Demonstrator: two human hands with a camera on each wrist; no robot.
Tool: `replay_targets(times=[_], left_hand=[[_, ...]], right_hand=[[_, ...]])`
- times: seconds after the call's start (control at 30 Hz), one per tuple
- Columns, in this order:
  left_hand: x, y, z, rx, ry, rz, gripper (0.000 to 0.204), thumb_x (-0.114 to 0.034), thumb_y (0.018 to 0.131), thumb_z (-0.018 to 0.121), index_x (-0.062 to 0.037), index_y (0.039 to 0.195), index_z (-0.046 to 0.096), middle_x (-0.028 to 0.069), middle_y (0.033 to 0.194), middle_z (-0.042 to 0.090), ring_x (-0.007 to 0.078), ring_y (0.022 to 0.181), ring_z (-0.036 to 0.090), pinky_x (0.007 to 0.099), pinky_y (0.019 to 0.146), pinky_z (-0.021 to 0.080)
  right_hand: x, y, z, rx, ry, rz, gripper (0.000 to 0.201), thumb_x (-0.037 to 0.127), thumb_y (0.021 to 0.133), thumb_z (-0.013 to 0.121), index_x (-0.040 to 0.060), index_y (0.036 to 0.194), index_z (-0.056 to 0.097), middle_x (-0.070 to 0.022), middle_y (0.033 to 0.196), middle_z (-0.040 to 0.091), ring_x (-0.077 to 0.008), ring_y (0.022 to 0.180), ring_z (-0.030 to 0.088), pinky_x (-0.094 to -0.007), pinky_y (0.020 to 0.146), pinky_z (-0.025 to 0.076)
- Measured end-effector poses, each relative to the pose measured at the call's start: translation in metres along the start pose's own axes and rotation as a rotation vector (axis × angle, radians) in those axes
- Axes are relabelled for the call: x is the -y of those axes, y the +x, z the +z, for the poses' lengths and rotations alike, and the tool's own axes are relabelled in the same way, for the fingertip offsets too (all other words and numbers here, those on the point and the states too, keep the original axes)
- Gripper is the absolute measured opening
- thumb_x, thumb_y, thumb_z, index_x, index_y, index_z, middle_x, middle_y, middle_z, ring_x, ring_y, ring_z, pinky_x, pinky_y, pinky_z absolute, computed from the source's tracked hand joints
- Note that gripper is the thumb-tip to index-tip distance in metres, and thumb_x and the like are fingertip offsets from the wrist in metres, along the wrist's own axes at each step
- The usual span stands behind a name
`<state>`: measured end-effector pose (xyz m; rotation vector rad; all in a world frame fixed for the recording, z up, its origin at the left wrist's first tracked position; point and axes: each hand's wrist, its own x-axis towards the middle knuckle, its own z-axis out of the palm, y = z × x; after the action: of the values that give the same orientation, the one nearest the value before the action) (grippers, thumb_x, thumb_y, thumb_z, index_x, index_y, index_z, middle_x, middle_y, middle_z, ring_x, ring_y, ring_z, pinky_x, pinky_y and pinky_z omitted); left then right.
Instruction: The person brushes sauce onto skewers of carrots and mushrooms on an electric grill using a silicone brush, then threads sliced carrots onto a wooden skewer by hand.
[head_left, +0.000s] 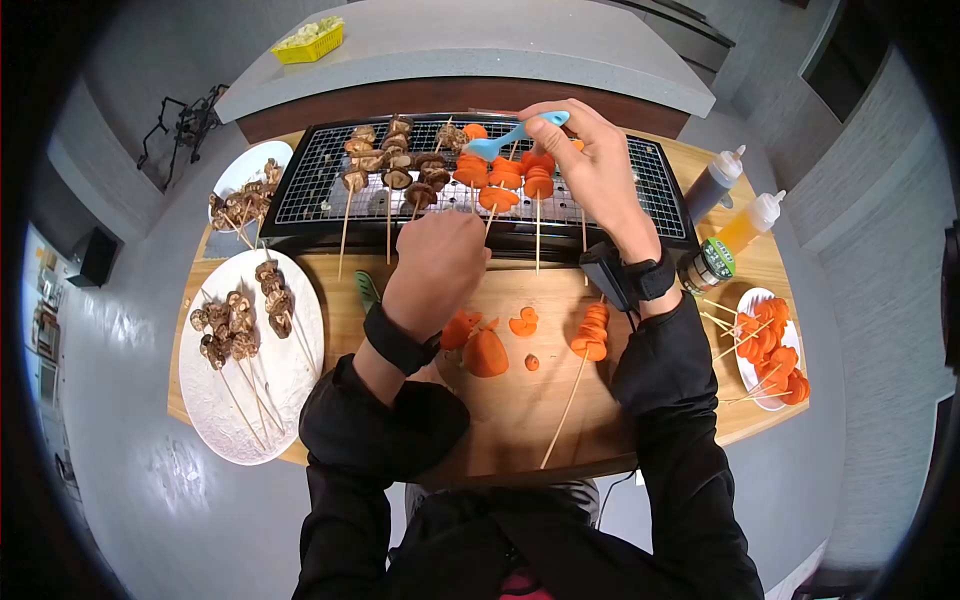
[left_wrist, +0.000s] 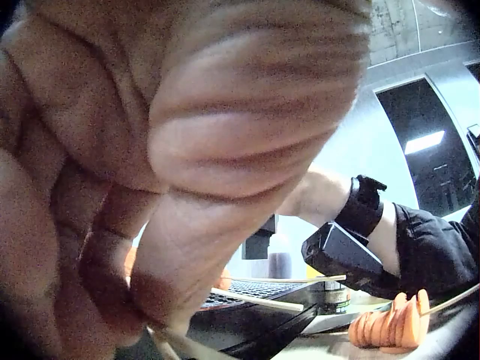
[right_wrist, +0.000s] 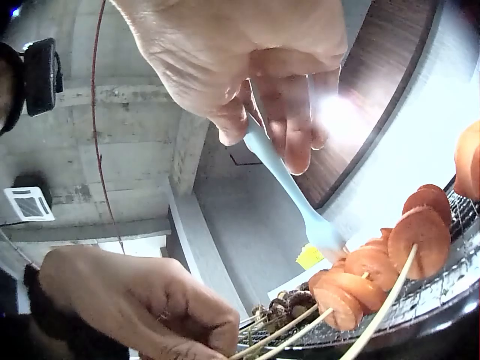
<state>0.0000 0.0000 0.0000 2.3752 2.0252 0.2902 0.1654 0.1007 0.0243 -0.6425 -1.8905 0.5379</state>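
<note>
The right hand (head_left: 590, 165) pinches a light blue brush (head_left: 508, 136) by its handle; in the right wrist view the brush's head (right_wrist: 324, 234) touches the carrot slices (right_wrist: 367, 266). Curled at the grill's front edge, the left hand (head_left: 440, 262) pinches skewer ends, as the right wrist view shows beside its fingers (right_wrist: 191, 330). Several carrot skewers (head_left: 503, 175) and mushroom skewers (head_left: 397, 160) lie on the black grill (head_left: 290, 185), sticks toward the person. Which sticks the left hand holds is partly hidden.
A cutting board (head_left: 500, 420) holds carrot pieces (head_left: 486, 353) and a carrot skewer (head_left: 591, 332). Plates of mushroom skewers (head_left: 205, 400) stand left. Sauce bottles (head_left: 715, 178), a green-labelled jar (head_left: 709, 262) and a plate of carrot skewers (head_left: 768, 335) stand right. A yellow basket (head_left: 310, 44) sits behind.
</note>
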Motion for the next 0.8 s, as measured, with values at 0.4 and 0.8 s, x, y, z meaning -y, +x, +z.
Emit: replay_targets(times=[0.4, 0.8], left_hand=[[0.0004, 0.0008, 0.0037, -0.030, -0.017, 0.017, 0.030, -0.032, 0.084, 0.066, -0.0021, 0.080, 0.065, 0.0158, 0.082, 0.067, 0.0334, 0.080, 0.065, 0.0426, 0.071, 0.051], [0.0017, 0.0002, 0.0068, -0.087, -0.017, 0.046, 0.030, -0.032, 0.083, 0.066, -0.0025, 0.079, 0.065, 0.0152, 0.080, 0.067, 0.0329, 0.078, 0.065, 0.0427, 0.069, 0.051]], right_hand=[[-0.0009, 0.0002, 0.0007, 0.016, -0.024, 0.027, 0.024, 0.025, 0.091, 0.060, 0.0039, 0.099, 0.069, -0.0094, 0.081, 0.061, -0.0206, 0.071, 0.057, -0.0322, 0.065, 0.044], [-0.0009, 0.0001, 0.0004, 0.018, -0.073, -0.014, 0.023, 0.021, 0.092, 0.061, 0.0026, 0.103, 0.068, -0.0056, 0.090, 0.064, -0.0124, 0.076, 0.063, -0.0258, 0.068, 0.049]])
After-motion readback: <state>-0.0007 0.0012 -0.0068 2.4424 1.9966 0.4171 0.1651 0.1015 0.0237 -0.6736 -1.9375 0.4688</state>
